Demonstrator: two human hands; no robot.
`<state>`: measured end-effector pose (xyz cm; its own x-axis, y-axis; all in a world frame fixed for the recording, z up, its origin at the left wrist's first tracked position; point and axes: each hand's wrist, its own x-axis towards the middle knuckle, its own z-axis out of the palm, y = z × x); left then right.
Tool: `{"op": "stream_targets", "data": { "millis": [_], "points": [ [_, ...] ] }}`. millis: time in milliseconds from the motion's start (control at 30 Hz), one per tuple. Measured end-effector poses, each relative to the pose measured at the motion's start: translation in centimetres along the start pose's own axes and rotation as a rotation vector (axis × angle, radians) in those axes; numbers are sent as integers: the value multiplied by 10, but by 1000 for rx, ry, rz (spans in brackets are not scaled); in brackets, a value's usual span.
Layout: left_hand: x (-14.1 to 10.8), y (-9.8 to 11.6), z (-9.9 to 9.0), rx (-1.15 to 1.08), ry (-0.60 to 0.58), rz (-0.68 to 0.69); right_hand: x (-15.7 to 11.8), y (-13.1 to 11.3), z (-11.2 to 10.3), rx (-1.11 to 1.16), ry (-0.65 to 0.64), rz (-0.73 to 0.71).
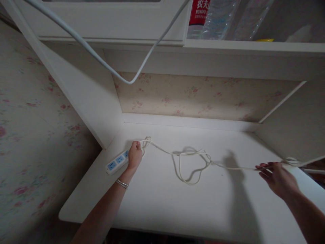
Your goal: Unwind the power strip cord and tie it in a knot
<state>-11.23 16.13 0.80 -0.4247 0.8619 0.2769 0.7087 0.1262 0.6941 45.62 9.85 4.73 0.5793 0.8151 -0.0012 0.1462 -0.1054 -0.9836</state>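
Observation:
A white power strip (118, 161) with blue socket faces lies at the left of the white desk. Its right end is in the grip of my left hand (135, 155), fingers wrapped round it. From there a pale cord (188, 183) runs rightward, looping loosely on the desk between my hands. Over at the right edge, my right hand (278, 176) holds the cord between thumb and fingers. Past that hand, a small coil of the same cord (291, 162) shows; its plug cannot be made out.
The white desktop (162, 206) has a side panel (88, 84) on the left and a shelf (254, 47) overhead. Plastic bottles (220, 18) stand on the shelf. A thick white cable (101, 61) hangs in front of the cabinet. Flowered wallpaper (33, 135) covers the left wall.

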Motion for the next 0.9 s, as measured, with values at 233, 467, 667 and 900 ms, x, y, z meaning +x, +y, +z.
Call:
{"op": "stream_targets", "data": {
  "millis": [233,467,667,900],
  "points": [
    [-12,15,-15,157,-48,182,-50,-1,84,185,-262,154],
    [-39,33,-13,545,-94,690,-105,7,115,-143,-735,135],
    [-51,46,26,499,-376,992,-118,19,118,-506,-816,-47],
    [-38,54,34,501,-585,1082,-121,17,139,-1096,-715,-304]
  ]
}}
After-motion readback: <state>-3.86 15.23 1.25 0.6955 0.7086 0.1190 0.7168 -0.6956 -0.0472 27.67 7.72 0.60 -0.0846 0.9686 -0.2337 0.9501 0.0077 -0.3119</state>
